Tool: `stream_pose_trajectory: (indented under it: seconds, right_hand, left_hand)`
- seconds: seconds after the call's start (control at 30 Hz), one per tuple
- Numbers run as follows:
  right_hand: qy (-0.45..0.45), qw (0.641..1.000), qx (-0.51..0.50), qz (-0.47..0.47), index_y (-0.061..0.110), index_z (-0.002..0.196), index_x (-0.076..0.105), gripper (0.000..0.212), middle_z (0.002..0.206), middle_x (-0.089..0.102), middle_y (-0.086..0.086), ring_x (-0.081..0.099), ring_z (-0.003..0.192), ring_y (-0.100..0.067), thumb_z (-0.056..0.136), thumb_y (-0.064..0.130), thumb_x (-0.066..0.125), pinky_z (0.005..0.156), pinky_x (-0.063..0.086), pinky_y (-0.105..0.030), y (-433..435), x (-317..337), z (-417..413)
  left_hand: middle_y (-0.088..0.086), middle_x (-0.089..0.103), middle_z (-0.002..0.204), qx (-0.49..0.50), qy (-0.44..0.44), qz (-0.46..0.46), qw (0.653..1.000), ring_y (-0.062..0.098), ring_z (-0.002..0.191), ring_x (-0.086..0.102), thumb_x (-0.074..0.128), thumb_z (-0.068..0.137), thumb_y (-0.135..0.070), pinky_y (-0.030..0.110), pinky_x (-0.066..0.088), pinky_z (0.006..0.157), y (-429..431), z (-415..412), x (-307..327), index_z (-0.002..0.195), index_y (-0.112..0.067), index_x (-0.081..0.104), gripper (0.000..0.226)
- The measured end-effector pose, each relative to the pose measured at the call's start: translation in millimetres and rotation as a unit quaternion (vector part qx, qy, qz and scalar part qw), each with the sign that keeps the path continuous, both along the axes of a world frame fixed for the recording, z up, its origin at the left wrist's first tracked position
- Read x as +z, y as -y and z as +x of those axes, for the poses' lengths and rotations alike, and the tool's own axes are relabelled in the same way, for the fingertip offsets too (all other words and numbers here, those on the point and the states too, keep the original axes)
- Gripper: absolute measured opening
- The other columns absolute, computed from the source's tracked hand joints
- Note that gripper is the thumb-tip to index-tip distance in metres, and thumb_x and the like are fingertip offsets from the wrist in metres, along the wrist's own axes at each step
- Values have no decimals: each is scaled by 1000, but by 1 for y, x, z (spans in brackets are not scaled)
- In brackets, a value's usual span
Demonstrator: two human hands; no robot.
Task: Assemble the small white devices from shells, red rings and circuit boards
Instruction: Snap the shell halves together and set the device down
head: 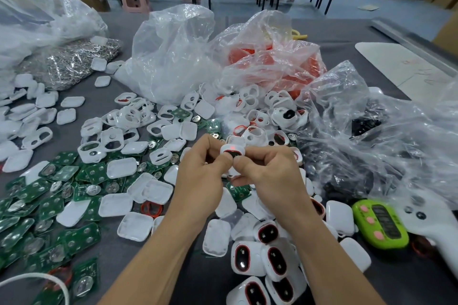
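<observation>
Grey table (104, 96): clear bags (173, 57) along the far side, one with red stuff inside. Green boards (32, 205) heaped at the near left corner. White shells (121, 168) strewn across the middle. Finished devices (272, 262) piled at the near edge, white, dark oval window ringed red. Your left hand (200, 178) and right hand (272, 176) meet over the table's middle, backs toward you, fingers curled. Both pinch one device (231, 152) between thumb and forefinger: white, dark window, small red spot on top.
</observation>
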State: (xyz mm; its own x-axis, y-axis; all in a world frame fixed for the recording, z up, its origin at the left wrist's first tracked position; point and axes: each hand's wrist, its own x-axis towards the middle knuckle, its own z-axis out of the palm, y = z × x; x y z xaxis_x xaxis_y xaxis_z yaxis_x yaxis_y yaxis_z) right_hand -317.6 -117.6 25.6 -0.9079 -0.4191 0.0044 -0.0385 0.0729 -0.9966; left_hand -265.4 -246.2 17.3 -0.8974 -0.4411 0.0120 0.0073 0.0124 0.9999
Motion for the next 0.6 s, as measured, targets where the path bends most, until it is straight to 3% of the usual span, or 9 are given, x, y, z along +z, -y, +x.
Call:
stream_pose_trajectory:
  seconds: [0.17,0.3,0.47,0.6]
  right_hand:
    - [16,1000,-11,3,21,91,81,17,81,79,-3,77,66,-24,96,11,68,68,64,-34,5,2,1]
    - [27,998,-43,-30,25,93,80,22,80,78,-7,76,68,-30,96,7,66,68,65,-36,4,3,-1]
    - [71,994,-14,-77,13,99,80,25,87,79,-13,76,78,-31,89,-6,69,70,62,-29,0,5,-5]
    - [64,996,-10,-58,17,93,81,31,83,79,-10,74,73,-23,83,-11,72,69,61,-29,0,4,-4]
  left_hand:
    - [-11,58,65,-10,-10,-11,1000,6,63,53,64,81,-32,19,46,58,6,-1,2,78,-28,69,7]
    - [-2,69,75,6,-26,-19,999,12,71,58,71,78,-28,29,50,71,8,0,3,89,-32,76,13]
    - [3,76,83,32,-25,-27,999,15,74,65,72,77,-25,37,56,76,6,1,4,93,-34,78,19]
    - [2,75,76,25,-36,-13,999,12,64,64,74,77,-17,23,54,63,5,1,3,89,-34,79,22]
